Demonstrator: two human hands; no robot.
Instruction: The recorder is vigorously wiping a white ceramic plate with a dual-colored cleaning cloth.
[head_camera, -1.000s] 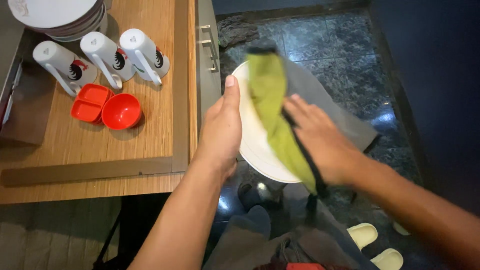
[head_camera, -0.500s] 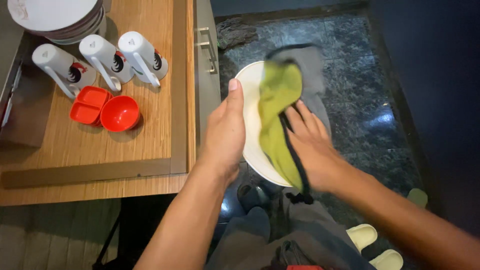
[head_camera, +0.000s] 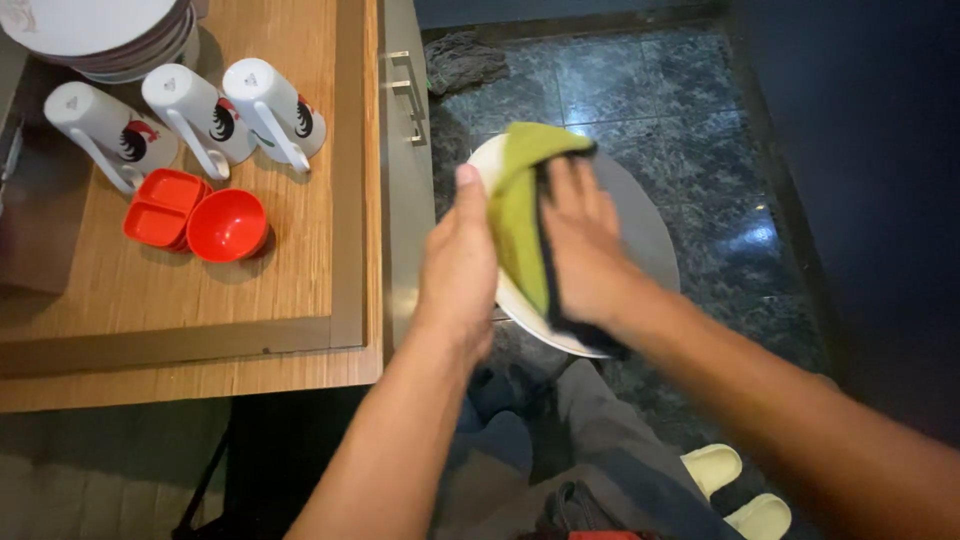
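The white plate (head_camera: 640, 215) is held out over the dark floor (head_camera: 700, 90), the left hand (head_camera: 462, 265) gripping its rim. The right hand (head_camera: 580, 240) presses a green cloth (head_camera: 520, 200) flat on it; wiping looks midway. Mugs (head_camera: 190, 110) lie on the wooden table (head_camera: 300, 260) near its right edge.

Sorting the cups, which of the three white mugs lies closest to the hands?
The rightmost mug, beside the tabletop's inner rim; the other two lie farther left.
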